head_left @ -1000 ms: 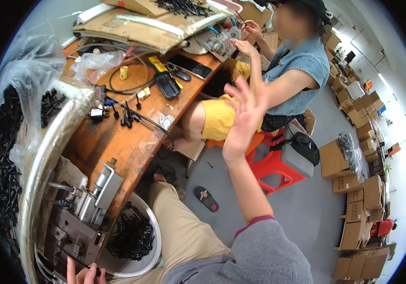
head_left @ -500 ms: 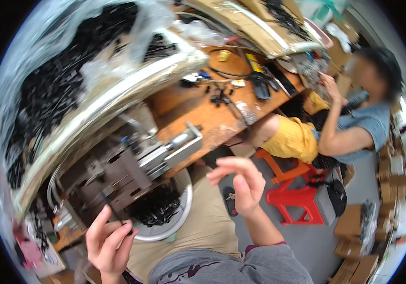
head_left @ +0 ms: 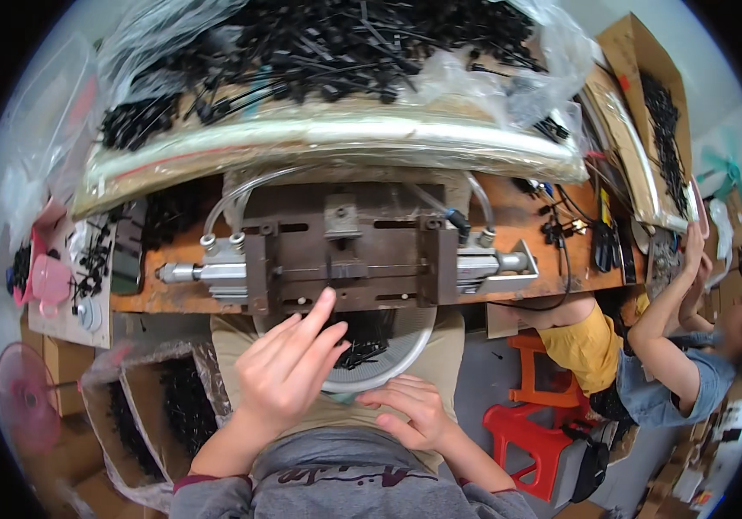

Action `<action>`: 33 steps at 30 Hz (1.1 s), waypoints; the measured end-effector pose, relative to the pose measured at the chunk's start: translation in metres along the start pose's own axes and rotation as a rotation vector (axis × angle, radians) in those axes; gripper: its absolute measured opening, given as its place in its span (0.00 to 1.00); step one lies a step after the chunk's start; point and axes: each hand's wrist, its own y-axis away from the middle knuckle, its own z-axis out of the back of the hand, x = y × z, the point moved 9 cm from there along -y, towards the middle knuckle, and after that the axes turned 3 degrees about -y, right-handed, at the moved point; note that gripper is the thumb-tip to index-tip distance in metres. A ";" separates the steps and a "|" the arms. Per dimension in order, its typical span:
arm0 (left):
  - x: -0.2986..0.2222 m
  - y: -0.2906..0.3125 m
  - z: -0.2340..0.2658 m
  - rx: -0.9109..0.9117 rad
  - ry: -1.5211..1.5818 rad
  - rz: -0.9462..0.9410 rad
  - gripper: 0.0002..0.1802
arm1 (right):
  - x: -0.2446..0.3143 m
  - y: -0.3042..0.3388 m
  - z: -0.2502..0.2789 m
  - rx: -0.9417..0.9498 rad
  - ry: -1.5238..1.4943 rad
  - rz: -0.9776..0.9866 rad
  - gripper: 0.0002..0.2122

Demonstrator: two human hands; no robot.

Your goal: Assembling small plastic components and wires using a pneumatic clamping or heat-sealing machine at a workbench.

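My left hand (head_left: 289, 372) reaches up to the brown metal fixture (head_left: 301, 251), its index finger stretched to the front edge and the other fingers apart. Its thumb is hidden. Just beyond that fingertip a thin dark piece (head_left: 330, 268) stands against the fixture's middle block; whether the finger touches it I cannot tell. My right hand (head_left: 410, 411) is open, with fingers loosely extended by the near rim of a white round basket (head_left: 427, 342) on my lap. Black slender parts (head_left: 362, 337) lie in this basket, partly covered by my left hand.
Metal cylinders (head_left: 224, 275) with air tubes flank the fixture on the wooden bench (head_left: 163, 246). Behind it rises a wrapped bulk of black parts (head_left: 319, 52). A co-worker (head_left: 674, 363) sits at right near a red stool (head_left: 535, 441). Lined boxes (head_left: 163, 406) and a pink fan (head_left: 29, 394) stand left.
My view has turned left to face the fixture. My left hand, which held a thin black part, has moved up to the fixture. My right hand has lowered to the basket rim.
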 end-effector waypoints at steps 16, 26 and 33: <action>0.015 -0.007 -0.034 0.132 -0.070 0.048 0.13 | -0.001 -0.017 -0.025 0.041 0.191 0.022 0.06; 0.016 -0.010 -0.033 0.185 -0.068 0.078 0.12 | 0.003 -0.024 -0.014 0.022 0.171 0.040 0.05; 0.022 -0.008 -0.032 0.169 -0.036 0.088 0.12 | 0.047 -0.064 0.045 -0.117 0.207 0.204 0.04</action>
